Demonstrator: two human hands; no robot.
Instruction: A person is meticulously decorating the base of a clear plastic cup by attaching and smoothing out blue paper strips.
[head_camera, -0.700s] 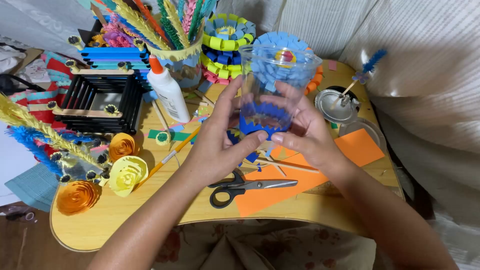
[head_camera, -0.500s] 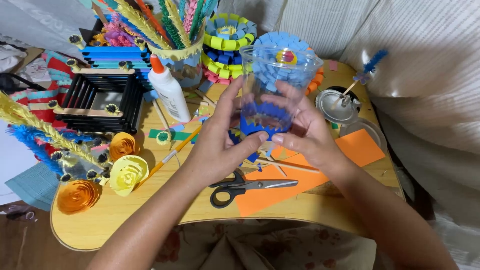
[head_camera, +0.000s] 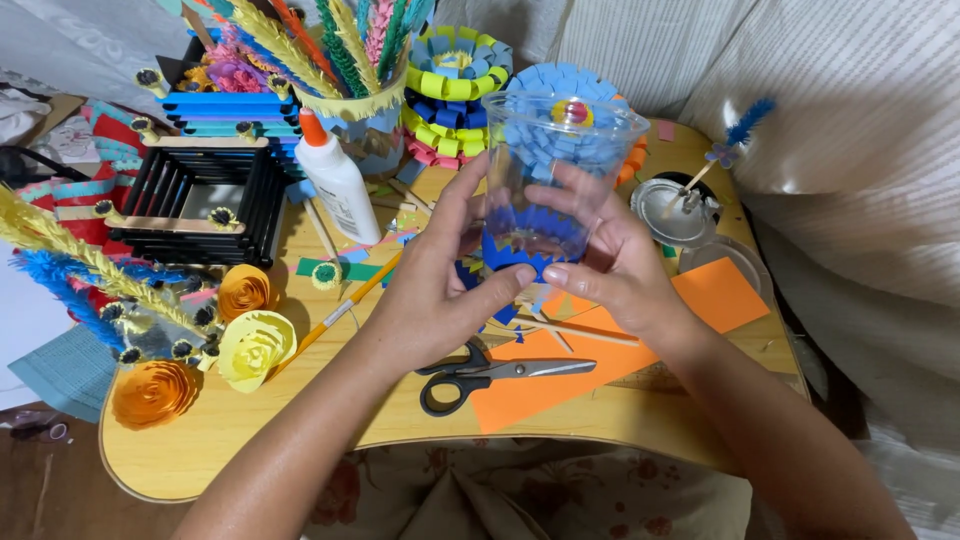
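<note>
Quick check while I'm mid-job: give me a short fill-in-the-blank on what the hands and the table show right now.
1. Both hands, left hand and right hand, hold a clear plastic ____.
2. The zigzag paper strip around the base of the cup is ____ in colour.
3. The black-handled scissors lie partly on a sheet of ____ paper.
4. The white glue bottle has an ____ cap.

Missing words: cup; blue; orange; orange

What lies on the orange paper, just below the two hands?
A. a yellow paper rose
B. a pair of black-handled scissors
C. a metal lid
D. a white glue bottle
B: the black-handled scissors lie with their blades on the orange paper, just below the left hand and right hand, which hold the clear plastic cup.
</note>
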